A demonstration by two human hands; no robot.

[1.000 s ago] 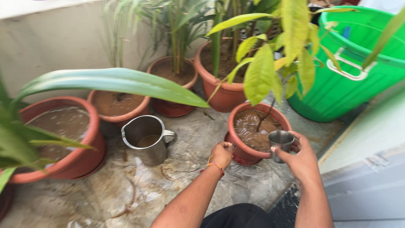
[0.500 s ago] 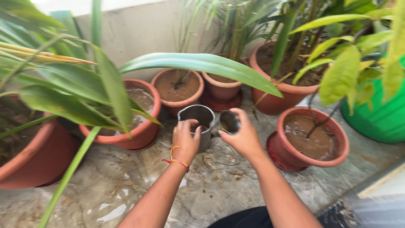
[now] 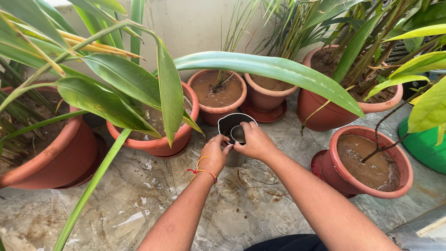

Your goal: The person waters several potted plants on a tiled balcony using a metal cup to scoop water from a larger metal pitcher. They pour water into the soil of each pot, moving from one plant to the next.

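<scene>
Small steel cup [image 3: 238, 134] is sitting tilted inside mouth of steel jug [image 3: 231, 124], w/ jug standing on wet stone floor [image 3: 139, 204] betw. terracotta pots. Right hand [image 3: 254, 142] is gripping the cup, grip closed round it. Left hand [image 3: 214, 154] is steadying jug's side, fingers curled narrow. Water-filled pot [image 3: 371, 162] is standing near, to the right.

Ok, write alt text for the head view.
The right hand dips a small steel cup into a steel jug steadied by the left hand, on a wet stone floor ringed by terracotta plant pots.
</scene>
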